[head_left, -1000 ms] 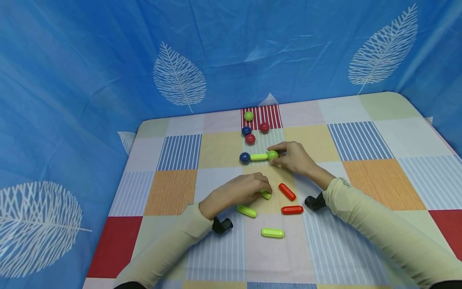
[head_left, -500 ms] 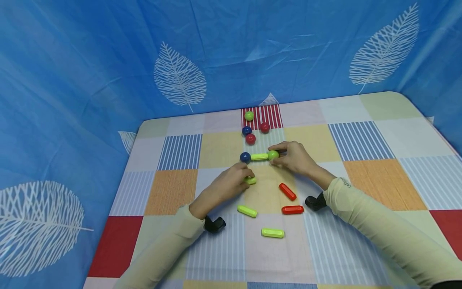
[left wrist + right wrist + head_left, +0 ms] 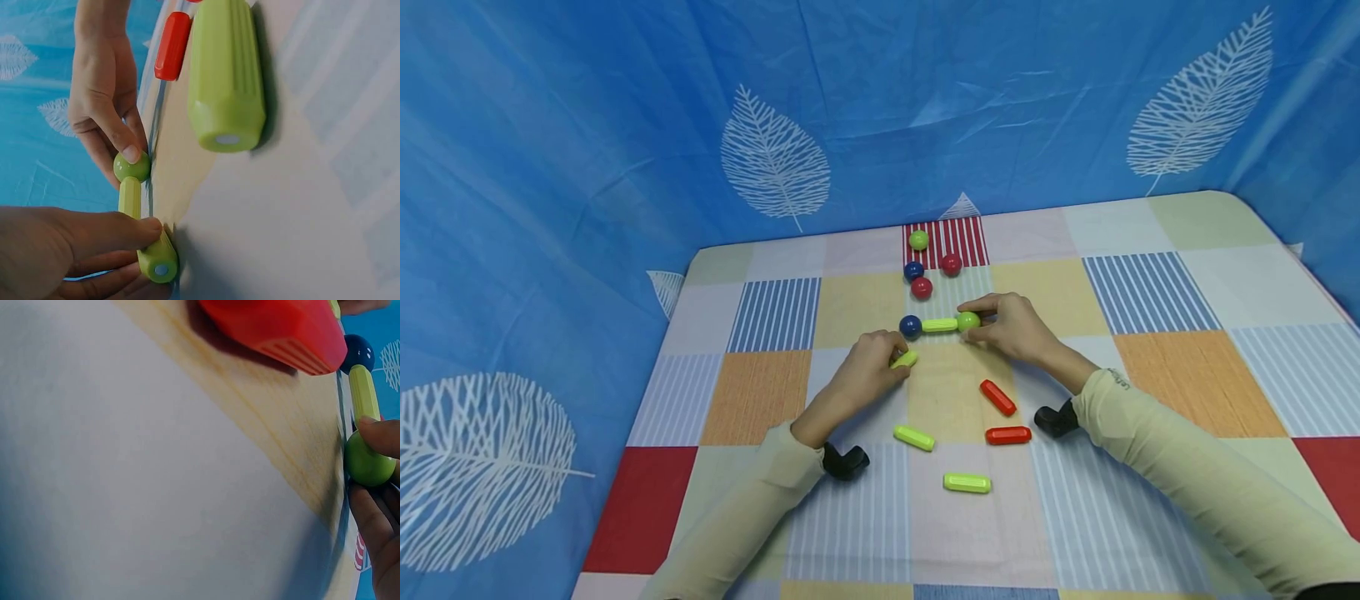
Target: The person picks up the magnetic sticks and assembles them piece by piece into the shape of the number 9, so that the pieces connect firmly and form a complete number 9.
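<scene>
My left hand [image 3: 865,371] pinches a short lime-green rod [image 3: 904,359] between thumb and fingers, just in front of a dark blue ball [image 3: 911,327]. In the left wrist view a pale disc shows on the end of that held rod [image 3: 158,262]. The blue ball is joined to another lime-green rod [image 3: 939,325], which ends in a green ball [image 3: 968,322]. My right hand [image 3: 1011,327] holds this green ball between thumb and fingers, as the right wrist view also shows on the green ball [image 3: 367,461].
Behind the joined piece lie a red ball [image 3: 921,288], a blue ball [image 3: 913,271], another red ball [image 3: 951,265] and a green ball [image 3: 918,240]. Nearer lie red rods [image 3: 997,397] and lime-green rods [image 3: 913,437]. A blue curtain [image 3: 925,108] hangs behind the patchwork-covered table [image 3: 760,400].
My left hand has carried its lime-green rod left and away from me, toward the blue ball, turning the rod's angle. The right hand has kept its place on the green ball.
</scene>
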### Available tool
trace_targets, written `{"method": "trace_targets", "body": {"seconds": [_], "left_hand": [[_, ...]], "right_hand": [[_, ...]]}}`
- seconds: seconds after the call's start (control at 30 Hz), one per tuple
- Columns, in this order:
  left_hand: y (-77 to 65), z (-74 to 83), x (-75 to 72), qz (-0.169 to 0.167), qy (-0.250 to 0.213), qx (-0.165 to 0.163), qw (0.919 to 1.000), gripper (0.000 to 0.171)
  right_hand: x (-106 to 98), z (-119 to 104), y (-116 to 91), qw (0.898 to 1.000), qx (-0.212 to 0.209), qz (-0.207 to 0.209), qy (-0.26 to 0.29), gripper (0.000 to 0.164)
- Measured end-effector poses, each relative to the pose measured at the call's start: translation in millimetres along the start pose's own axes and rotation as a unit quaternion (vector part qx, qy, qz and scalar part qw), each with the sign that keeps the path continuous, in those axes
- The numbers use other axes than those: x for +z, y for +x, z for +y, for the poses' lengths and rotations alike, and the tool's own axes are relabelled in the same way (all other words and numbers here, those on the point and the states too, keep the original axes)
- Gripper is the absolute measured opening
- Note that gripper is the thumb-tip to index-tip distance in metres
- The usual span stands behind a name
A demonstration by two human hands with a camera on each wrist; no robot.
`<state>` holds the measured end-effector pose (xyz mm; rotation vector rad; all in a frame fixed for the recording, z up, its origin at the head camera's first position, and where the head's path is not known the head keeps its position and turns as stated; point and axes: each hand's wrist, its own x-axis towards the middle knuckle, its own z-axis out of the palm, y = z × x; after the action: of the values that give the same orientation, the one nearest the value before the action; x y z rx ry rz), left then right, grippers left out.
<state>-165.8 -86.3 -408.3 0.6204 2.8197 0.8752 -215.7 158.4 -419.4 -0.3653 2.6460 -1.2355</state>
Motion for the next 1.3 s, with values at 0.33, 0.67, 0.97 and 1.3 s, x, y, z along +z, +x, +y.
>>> {"method": "trace_targets", "body": {"seconds": [0.33,0.67,0.97,1.3], "left_hand": [[5.4,-5.5,0.3,0.046,-0.083,-0.070,0.9930,0.020],[8.9,-9.7,-2.1,0.055,-0.130,-0.115,0.9833,0.024],[9.7,-9.6,0.3,0.052,-0.168,-0.129,0.9758,0.029],[12.5,-4.0,3.0,0.048,-0.189,-0.148,0.9695,0.031]], "right_hand": [[0,-1,1,1.000,-0.002,-0.002,-0.002,0.042],[-1,-2,0,1.000,0.000,-0.004,0.002,0.042],[-1,-1,-1,1.000,0.001,-0.003,0.004,0.042],[-1,-2,0,1.000,0.000,-0.001,0.000,0.042]]}}
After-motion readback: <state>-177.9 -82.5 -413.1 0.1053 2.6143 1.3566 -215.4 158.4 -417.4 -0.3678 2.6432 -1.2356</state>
